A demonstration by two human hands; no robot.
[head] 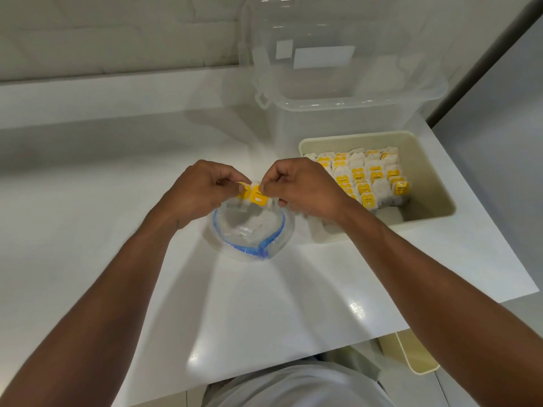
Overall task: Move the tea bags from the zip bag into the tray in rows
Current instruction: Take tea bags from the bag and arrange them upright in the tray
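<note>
A clear zip bag [249,230] with a blue zip strip lies open on the white counter, just below my hands. My left hand [202,190] pinches a tea bag with a yellow tag [244,191]. My right hand [296,186] pinches a second yellow-tagged tea bag [258,196] right beside it, above the bag's mouth. To the right stands a cream tray [429,171] holding several rows of upright tea bags [367,177] with yellow tags; its near right corner shows bare floor. My right forearm hides the tray's near left part.
A large clear plastic storage box [338,92] stands behind the tray. The white counter [117,186] ends at a near edge by my body. A cream bin [411,353] sits below the counter's right corner. A wall runs along the back.
</note>
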